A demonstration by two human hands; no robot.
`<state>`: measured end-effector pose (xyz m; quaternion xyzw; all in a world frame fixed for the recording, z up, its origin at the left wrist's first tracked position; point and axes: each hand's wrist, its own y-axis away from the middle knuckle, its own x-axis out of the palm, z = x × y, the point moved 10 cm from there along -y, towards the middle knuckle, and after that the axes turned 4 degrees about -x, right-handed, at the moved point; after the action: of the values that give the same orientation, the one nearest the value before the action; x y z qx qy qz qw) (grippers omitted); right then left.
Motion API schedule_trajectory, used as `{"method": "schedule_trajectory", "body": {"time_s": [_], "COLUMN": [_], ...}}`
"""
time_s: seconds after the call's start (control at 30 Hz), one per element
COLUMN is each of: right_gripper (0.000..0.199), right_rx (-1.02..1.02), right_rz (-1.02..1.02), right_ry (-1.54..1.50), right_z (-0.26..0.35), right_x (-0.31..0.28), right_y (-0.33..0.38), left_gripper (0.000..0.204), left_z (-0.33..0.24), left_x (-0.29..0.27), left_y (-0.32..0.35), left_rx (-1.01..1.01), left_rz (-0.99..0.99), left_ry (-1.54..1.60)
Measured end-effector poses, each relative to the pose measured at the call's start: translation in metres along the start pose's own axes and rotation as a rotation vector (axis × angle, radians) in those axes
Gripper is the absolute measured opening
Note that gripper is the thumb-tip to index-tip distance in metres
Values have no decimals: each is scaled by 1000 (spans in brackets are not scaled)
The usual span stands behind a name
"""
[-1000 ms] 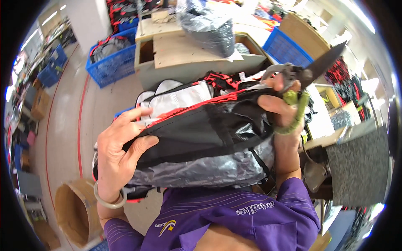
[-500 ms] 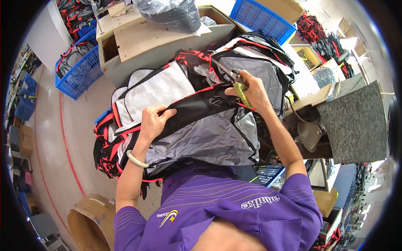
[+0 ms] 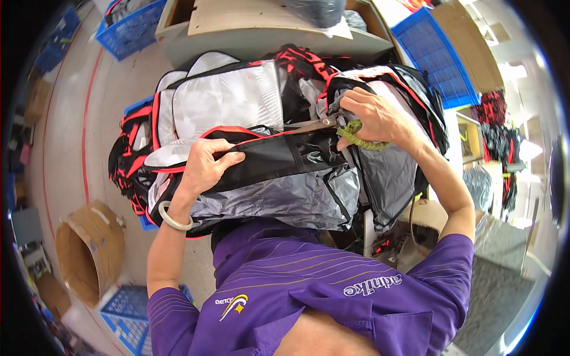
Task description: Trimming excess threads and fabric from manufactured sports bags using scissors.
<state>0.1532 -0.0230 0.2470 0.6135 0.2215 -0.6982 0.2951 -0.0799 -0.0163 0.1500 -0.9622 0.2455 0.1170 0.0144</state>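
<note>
A pair of scissors [image 3: 316,124] with handles wrapped in yellow-green cord is in my right hand [image 3: 371,118]. Its blades point left, along the red edging of a black fabric panel [image 3: 264,161]. Whether the blades are parted is hard to make out. My left hand [image 3: 208,166] pinches that panel near its red-trimmed upper edge, thumb on top. The panel belongs to a backpack [image 3: 279,199] with a silver-grey lining, spread out in front of my body. White and grey bag pieces [image 3: 225,107] with black and red trim lie just beyond it.
Behind the bags stands a wooden bench [image 3: 261,44] bearing a dark, plastic-wrapped bundle [image 3: 317,10]. A blue crate [image 3: 436,59] is at the far right, another blue crate [image 3: 132,26] at the far left. On the left floor is a cardboard drum [image 3: 92,252].
The scissors have turned from angled across the panel to lying along its red edge, blades toward the left. My left hand still pinches the panel. The whole view has shifted.
</note>
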Motion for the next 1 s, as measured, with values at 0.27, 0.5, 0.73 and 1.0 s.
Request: {"method": "schedule_trajectory", "body": {"time_s": [0.27,0.5,0.73,1.0], "right_gripper": [63,57,67,71], "right_rx": [-116,-12,31,-158], "right_rz": [126,148,208,361], "right_ry": [-3,-225,-165,-187], "right_z": [-12,-12,-8,33], "right_x": [5,14,18,52], "right_y": [-32,-26,-50,-103], "left_gripper": [19,21,22,31], "left_z": [13,16,-1,-8], "left_x": [-7,-11,-19,-27], "left_y": [7,12,29,61], "left_rx": [-148,-145,-16,4], "left_rz": [-63,-113,-382,-702], "left_ry": [-14,-18,-75,-346]}}
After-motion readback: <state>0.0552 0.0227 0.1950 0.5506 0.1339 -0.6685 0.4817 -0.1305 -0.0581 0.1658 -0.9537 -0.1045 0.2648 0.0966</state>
